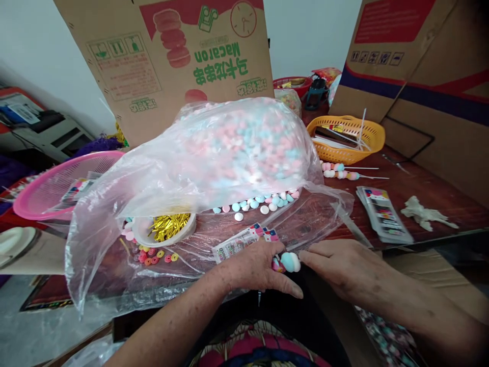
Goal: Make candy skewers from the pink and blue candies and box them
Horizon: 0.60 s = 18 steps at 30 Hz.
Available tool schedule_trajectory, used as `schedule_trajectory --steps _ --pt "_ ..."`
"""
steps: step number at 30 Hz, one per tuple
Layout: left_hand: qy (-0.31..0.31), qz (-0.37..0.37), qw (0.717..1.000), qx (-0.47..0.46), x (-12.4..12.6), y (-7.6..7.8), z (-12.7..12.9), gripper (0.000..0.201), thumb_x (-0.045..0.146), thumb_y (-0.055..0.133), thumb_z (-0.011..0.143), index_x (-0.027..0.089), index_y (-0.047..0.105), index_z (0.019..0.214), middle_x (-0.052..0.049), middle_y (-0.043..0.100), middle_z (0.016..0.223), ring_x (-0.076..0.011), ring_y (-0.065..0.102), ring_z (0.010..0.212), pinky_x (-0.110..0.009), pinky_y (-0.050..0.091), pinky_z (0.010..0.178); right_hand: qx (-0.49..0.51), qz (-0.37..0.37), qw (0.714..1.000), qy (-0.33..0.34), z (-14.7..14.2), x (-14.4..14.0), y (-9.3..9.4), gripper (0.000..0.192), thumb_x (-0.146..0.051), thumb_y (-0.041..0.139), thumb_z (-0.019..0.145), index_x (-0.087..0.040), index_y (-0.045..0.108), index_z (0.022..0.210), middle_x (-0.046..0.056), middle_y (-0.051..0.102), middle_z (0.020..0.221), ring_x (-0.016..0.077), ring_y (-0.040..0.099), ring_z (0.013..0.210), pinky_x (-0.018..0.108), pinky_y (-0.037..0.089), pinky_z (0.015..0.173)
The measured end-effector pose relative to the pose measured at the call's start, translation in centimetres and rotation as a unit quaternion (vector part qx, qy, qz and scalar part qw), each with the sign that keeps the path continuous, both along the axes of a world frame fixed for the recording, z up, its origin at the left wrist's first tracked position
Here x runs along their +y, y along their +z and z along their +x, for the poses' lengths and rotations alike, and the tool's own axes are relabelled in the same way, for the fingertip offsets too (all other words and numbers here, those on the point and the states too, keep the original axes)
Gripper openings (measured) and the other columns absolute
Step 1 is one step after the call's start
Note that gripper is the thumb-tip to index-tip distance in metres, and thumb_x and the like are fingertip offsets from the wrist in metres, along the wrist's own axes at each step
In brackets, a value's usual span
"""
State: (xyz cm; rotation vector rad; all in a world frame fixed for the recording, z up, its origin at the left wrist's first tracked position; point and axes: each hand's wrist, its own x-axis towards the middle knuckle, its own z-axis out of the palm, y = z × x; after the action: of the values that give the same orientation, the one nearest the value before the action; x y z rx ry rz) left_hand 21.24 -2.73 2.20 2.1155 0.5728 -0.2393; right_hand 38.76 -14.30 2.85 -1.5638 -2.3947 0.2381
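Note:
My left hand (pixel 263 267) is closed round a marshmallow skewer (pixel 291 262), whose pale blue and white end pokes out between thumb and fingers. A bit of colourful print shows beside the marshmallows within that hand; the rest is hidden. My right hand (pixel 336 265) has its fingers pinched together right at the white tip; what they hold, if anything, is hidden. Just behind my left hand, printed wrappers (pixel 237 244) lie on the clear plastic sheet. Loose pastel marshmallows (pixel 264 209) spill out below a large clear bag of marshmallows (pixel 244 148).
A white bowl (pixel 193 232) holds gold twist ties, with ring-shaped candies (pixel 153 256) beside it. At left stands a pink basket (pixel 28 201). On the right are a yellow basket (pixel 376 135), finished skewers (pixel 342 175), stacked wrappers (pixel 384 216) and crumpled tissue (pixel 424 213). Cardboard boxes (pixel 126 112) rise behind.

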Motion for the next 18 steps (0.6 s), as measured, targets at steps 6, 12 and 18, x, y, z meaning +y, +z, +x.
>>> schedule_trajectory --steps 6,12,18 --pt "0.017 0.045 0.998 -0.048 1.2 1.0 -2.2 0.068 0.052 0.076 0.060 0.022 0.054 0.117 -0.001 0.065 0.089 -0.0194 0.060 0.078 -0.026 0.044 0.066 0.066 -0.073 0.995 -0.027 -0.6 0.6 -2.0 0.023 -0.008 0.041 0.084 -0.018 0.062 0.083 0.003 0.064 0.074 0.0130 0.057 0.065 0.022 0.038 0.059" --pt "-0.002 0.259 0.959 0.116 1.4 1.2 -4.8 0.029 0.037 0.065 0.075 0.020 0.063 0.099 -0.005 0.070 0.089 -0.0243 0.064 0.081 -0.030 0.045 0.068 0.083 -0.092 0.991 -0.056 -0.1 0.4 -1.3 0.025 -0.016 0.037 0.091 -0.018 0.059 0.081 0.002 0.061 0.072 0.0144 0.056 0.064 0.025 0.038 0.060" --pt "0.039 0.457 0.884 0.091 0.3 -0.7 -4.3 0.018 0.013 0.046 0.081 0.013 0.063 0.083 -0.012 0.069 0.080 -0.0285 0.065 0.080 -0.043 0.046 0.076 0.120 -0.188 0.973 -0.059 -0.8 0.4 -0.1 0.028 -0.023 0.037 0.093 -0.019 0.056 0.073 -0.001 0.058 0.064 0.0114 0.051 0.058 0.022 0.036 0.056"
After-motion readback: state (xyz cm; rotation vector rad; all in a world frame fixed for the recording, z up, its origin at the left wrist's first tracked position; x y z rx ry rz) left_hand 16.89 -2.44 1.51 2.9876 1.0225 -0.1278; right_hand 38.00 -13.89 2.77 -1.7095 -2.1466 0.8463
